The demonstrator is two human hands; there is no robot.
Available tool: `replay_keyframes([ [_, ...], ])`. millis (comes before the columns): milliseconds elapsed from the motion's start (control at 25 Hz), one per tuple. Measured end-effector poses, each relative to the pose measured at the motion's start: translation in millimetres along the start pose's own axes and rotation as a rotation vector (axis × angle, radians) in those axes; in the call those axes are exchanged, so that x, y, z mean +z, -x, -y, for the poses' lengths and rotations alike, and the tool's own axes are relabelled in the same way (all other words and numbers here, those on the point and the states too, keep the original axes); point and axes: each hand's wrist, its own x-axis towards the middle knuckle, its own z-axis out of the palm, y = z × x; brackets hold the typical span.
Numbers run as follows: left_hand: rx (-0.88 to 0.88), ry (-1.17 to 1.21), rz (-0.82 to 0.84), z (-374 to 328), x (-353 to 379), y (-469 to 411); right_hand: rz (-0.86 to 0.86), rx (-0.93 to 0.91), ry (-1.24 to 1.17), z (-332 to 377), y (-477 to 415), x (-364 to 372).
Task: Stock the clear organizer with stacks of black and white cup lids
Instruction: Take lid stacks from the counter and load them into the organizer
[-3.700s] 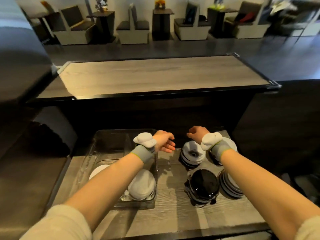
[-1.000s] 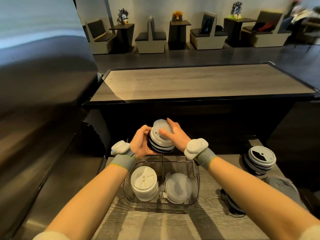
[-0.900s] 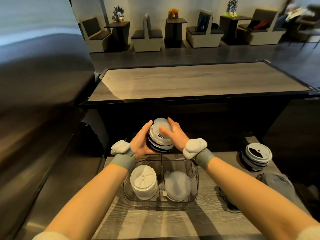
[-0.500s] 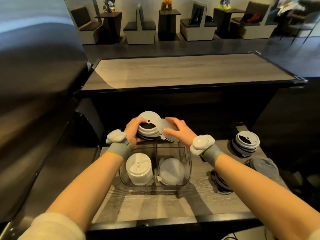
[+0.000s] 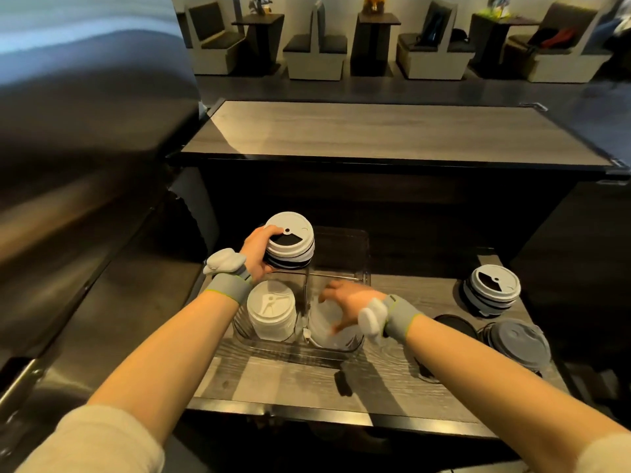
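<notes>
Clear plastic walls mark the organizer on the wood-grain desk just in front of me, split into four compartments. My left hand is wrapped around a mixed stack of black and white lids, fingers clamped on its left side and top edge; the stack sits tilted at the organizer's far left compartment, its top lid white with a dark wedge-shaped opening. I cannot tell whether its base is resting inside or is held just above the rim. The near left compartment holds a white lid stack standing upright. My right hand reaches into the near right compartment, fingers spread apart and touching a pale translucent lid lying there; the hand is blurred, so I cannot tell whether it actually grips the lid. The far right compartment looks bare through the clear wall.

Well to the right of the organizer, another black and white stack stands on the desk near its far edge. Nearer to me on that side lies a grey lid stack, with a black lid just beside it, partly hidden behind my right forearm. Both wrists wear grey bands carrying white sensor pods. A stainless steel surface runs along the left of the desk.
</notes>
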Motion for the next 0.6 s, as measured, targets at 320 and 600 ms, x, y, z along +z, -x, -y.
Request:
replay_keyframes([
  [320, 0.056, -0.043, 0.006, 0, -14, 3, -0.703, -0.156, -0.190, 28, -34, -64],
  [600, 0.030, 0.169, 0.167, -2, -41, 3, -0.600, -0.141, -0.379, 45, -58, -71],
])
